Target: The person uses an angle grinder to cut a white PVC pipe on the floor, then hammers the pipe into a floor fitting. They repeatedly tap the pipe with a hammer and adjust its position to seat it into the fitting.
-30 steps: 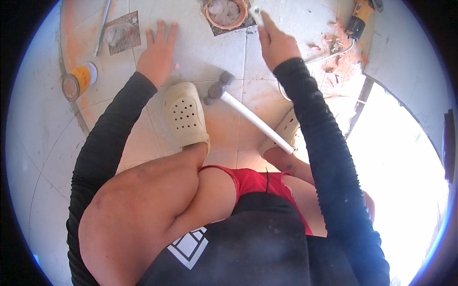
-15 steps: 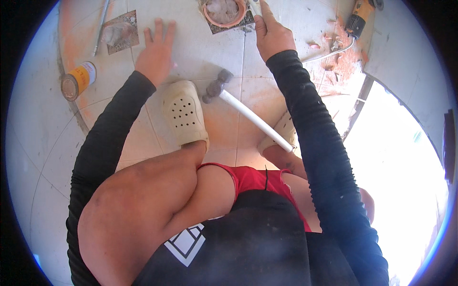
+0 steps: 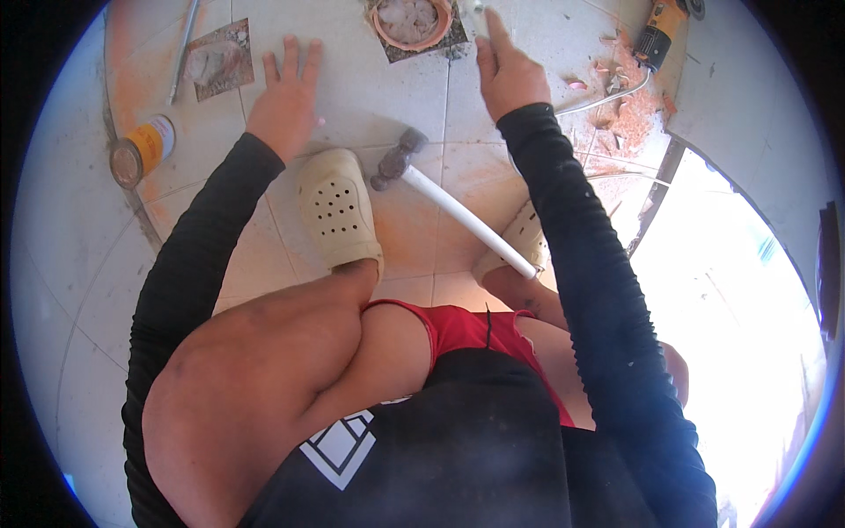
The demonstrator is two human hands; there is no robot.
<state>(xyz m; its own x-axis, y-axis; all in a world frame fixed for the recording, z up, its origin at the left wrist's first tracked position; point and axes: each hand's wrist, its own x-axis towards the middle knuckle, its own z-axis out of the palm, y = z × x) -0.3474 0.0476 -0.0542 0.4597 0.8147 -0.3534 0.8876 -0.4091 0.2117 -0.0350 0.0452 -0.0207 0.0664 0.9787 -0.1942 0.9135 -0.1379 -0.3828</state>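
Note:
My left hand (image 3: 286,101) lies on the pale floor tiles, fingers stretched and spread, holding nothing. It rests beside a square cut-out (image 3: 220,60) that shows rough grey material. At the upper edge my right hand (image 3: 512,75) is closed around a pale-handled tool (image 3: 480,19), its index finger stretched along the handle. The working end of that tool is out of view or blurred. Just left of it, a round terracotta rim (image 3: 444,31) sits in another square cut-out, with whitish, crumpled-looking stuff inside.
A hammer (image 3: 458,211) with a white handle lies between my feet, its handle end at my right ankle. A yellow-labelled can (image 3: 145,150) lies at left near a thin metal rod (image 3: 182,53). Upper right are an orange-and-black angle grinder (image 3: 660,35), a white cord (image 3: 607,103) and reddish rubble (image 3: 629,119).
My right hand has shifted slightly right and nearer to me, with the pale-handled tool still in it. My left hand stays in place on the tiles.

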